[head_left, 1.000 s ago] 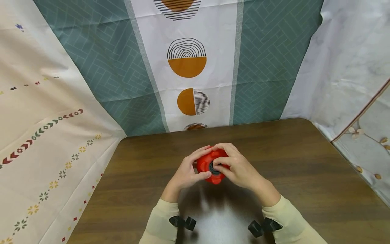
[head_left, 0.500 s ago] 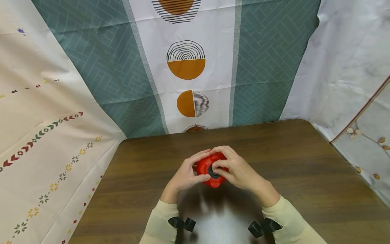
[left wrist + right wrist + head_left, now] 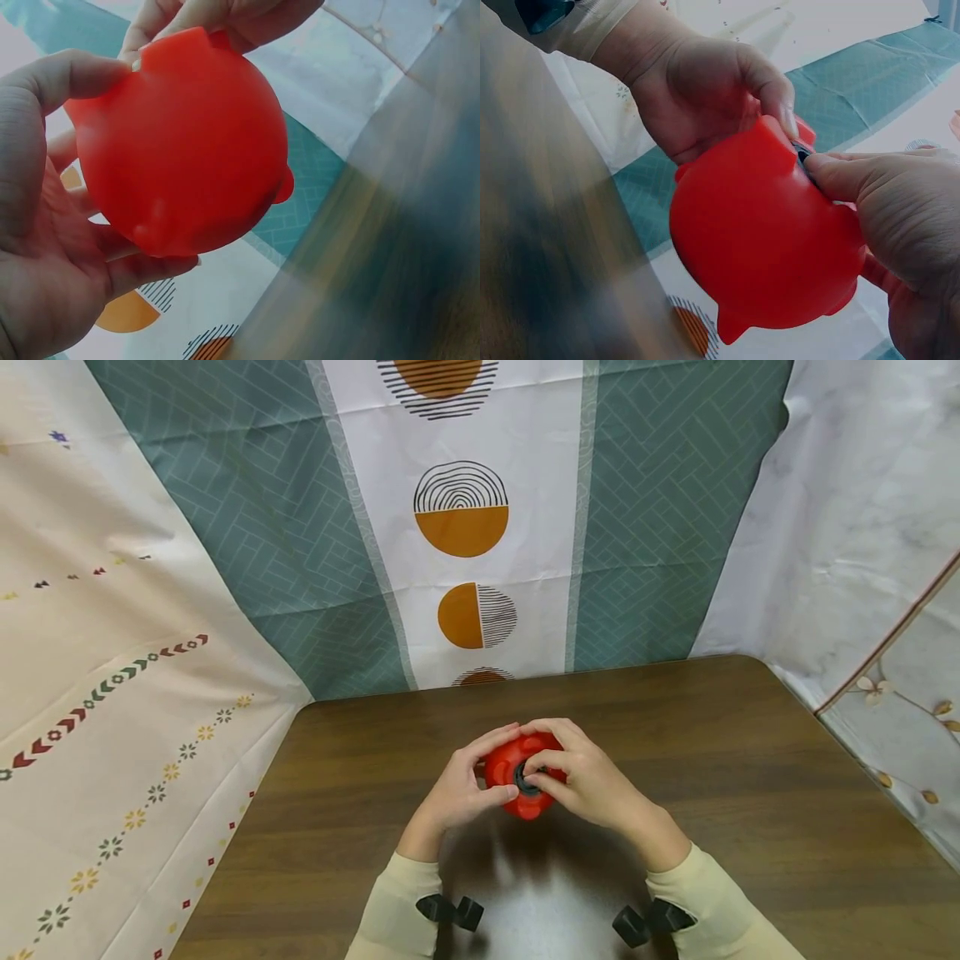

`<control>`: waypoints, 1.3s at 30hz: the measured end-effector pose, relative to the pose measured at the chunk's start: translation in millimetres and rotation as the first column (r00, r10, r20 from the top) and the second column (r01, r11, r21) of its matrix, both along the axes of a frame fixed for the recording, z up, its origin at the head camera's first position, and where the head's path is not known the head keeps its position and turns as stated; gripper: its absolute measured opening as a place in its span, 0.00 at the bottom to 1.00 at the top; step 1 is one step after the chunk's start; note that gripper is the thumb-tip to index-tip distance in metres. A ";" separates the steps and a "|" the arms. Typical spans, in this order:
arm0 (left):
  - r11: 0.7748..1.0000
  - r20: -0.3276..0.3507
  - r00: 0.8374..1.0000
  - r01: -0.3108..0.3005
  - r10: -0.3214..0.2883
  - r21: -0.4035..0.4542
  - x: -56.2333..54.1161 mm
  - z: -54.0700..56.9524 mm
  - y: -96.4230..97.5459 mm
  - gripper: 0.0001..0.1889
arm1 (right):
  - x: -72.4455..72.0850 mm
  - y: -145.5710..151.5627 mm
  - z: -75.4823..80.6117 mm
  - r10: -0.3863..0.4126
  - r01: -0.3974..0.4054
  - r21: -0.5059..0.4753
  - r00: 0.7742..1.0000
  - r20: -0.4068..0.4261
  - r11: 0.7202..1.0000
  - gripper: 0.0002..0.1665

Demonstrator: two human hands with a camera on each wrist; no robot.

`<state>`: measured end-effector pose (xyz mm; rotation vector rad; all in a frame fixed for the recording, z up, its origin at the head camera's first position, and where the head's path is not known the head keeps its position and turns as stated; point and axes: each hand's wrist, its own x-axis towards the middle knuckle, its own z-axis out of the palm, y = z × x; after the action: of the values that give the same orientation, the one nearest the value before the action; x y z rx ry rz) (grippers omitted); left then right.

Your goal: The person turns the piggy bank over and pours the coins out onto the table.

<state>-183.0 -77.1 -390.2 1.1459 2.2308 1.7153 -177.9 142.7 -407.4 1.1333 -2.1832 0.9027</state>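
Between both hands, above the table, is a red piggy bank (image 3: 528, 810), rounded and glossy, with stubby legs and a pointed ear-like tip (image 3: 731, 326). Its underside, with a dark round plug (image 3: 520, 775), faces up towards the head. My left hand (image 3: 452, 787) grips the bank from the side, thumb near the plug and fingers wrapped round the far side. My right hand (image 3: 588, 777) pinches at the plug with thumb and index finger; its other fingers reach round the bank. In the right wrist view only a dark sliver of the plug (image 3: 802, 152) shows beside the right thumb.
A brown wood-grain table (image 3: 360, 760) lies below, with a bright reflection near its front. Patterned cloths hang around it: a teal and white one (image 3: 645, 510) behind, a cream one (image 3: 135, 693) at left and a white marbled one (image 3: 855, 527) at right.
The head view has shifted slightly. The left hand keeps its grip on the piggy bank, and the right fingers stay at the plug with barely any visible movement.
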 end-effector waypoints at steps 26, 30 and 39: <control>0.983 -0.056 0.993 -0.089 0.099 0.161 2.6 1.4 6.5 0.33 | 13.9 -16.0 3.3 -0.150 0.204 -0.330 0.972 0.182 0.922 0.06; 0.983 -0.059 0.993 -0.094 0.105 0.157 3.2 1.0 9.6 0.33 | 13.0 -17.0 0.9 -0.177 0.225 -0.336 0.970 0.168 0.915 0.03; 0.993 -0.053 0.996 -0.068 0.074 0.098 4.9 4.6 9.9 0.36 | 6.7 -14.7 -0.5 -0.182 0.194 -0.305 0.981 0.067 0.933 0.06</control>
<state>-178.0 -67.3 -385.5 1.1625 2.2709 1.8594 -171.1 128.0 -407.9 0.7486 -2.0446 1.1385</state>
